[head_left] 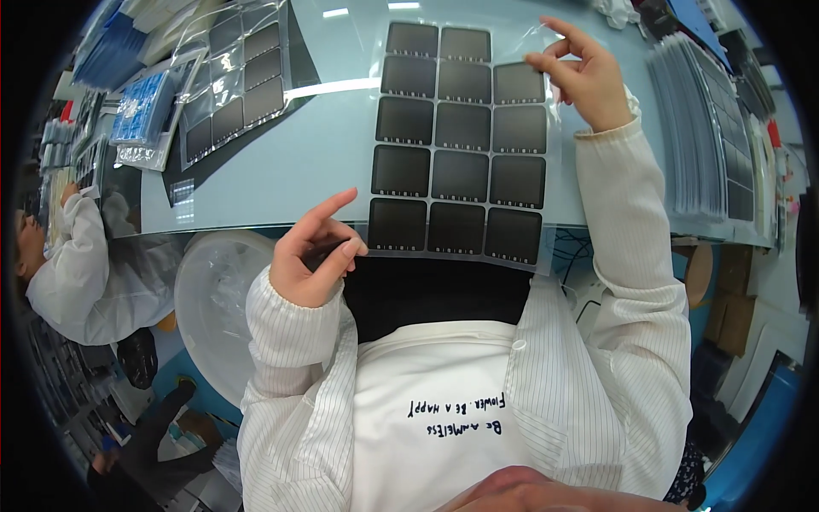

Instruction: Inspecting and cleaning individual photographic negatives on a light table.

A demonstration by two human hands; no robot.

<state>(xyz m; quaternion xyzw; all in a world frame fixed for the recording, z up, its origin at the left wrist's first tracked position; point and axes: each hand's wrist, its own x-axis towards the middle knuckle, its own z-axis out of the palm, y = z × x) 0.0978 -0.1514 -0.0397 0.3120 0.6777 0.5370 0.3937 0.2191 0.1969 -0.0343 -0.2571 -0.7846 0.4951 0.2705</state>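
A clear pocket sheet (pixel 554 183) lies in front of me, its near end over the table edge. Rows of black square cards (pixel 461 128) fill it in three columns. At its far right corner one pocket shows no card. Just below that pocket, my right hand (pixel 589 77) pinches the upper corner of a black square card (pixel 519 84), with the index finger raised. Beside the sheet's near left corner, my left hand (pixel 314 252) is curled round a dark flat piece, mostly hidden by the fingers; its index finger points outward.
More partly filled pocket sheets (pixel 235 77) lie at the far left, beside a blue-and-white pack (pixel 141 107). A tall stack of sheets (pixel 699 128) stands on the right. Below the table's left edge is a large white tub (pixel 192 316). Another person (pixel 77 264) sits at the left.
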